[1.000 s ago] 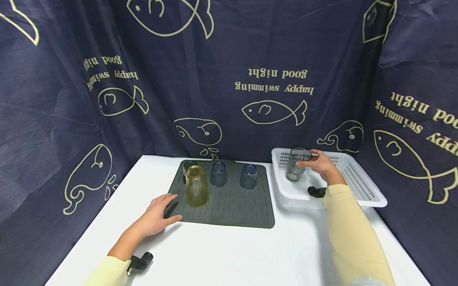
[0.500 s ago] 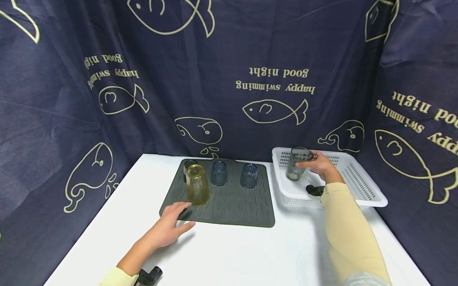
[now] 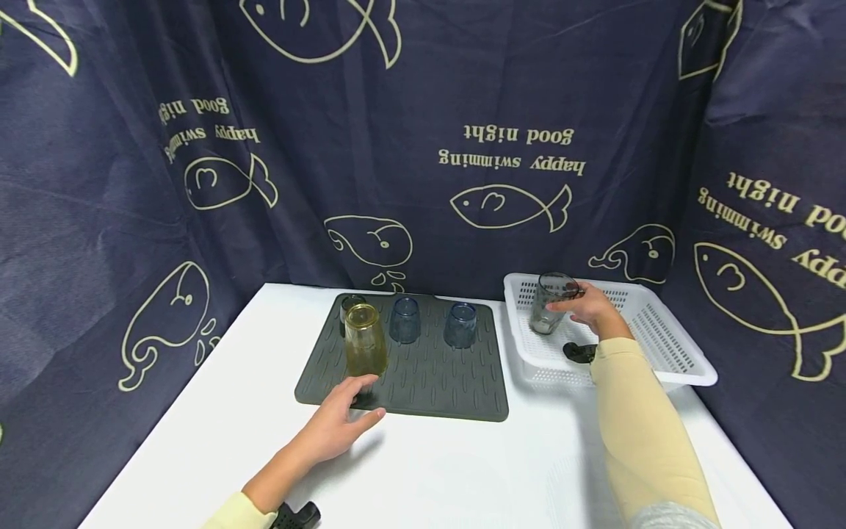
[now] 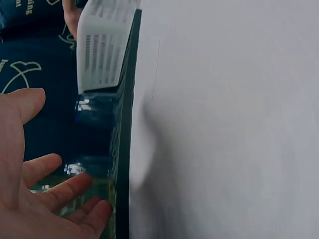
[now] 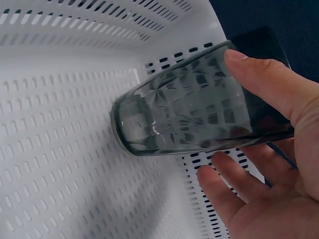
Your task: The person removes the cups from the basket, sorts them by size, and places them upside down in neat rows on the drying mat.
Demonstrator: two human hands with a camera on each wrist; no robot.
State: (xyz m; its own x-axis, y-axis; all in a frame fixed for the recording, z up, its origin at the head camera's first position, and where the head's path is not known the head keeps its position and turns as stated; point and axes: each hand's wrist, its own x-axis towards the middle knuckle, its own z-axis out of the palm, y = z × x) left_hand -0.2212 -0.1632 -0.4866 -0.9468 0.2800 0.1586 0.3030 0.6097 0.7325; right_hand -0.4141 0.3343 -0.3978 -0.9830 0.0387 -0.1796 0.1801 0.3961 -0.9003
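My right hand [image 3: 590, 306] grips a tall grey glass [image 5: 184, 109] near its rim, thumb on one side and fingers on the other. That glass stands mouth up, slightly tilted, inside the white basket [image 3: 674, 360]. My left hand [image 3: 335, 425] hovers at the front edge of the dark drying mat [image 3: 436, 400], fingers spread and holding nothing. Just beyond its fingertips, a tall amber glass [image 3: 366, 345] stands upside down on the mat. Behind the amber one is a dark glass [image 3: 351, 302], mostly hidden. Two short blue glasses, a middle one [image 3: 405, 323] and a right one [image 3: 460, 327], are also upside down.
The basket stands at the back right of the white table [image 3: 463, 470], beside the mat. A dark blue curtain [image 3: 423, 184] with fish drawings hangs behind and along both sides.
My left hand has moved rightward and slightly nearer to me, from the mat's left edge to in front of the amber glass. My right hand and the grey glass have hardly moved.
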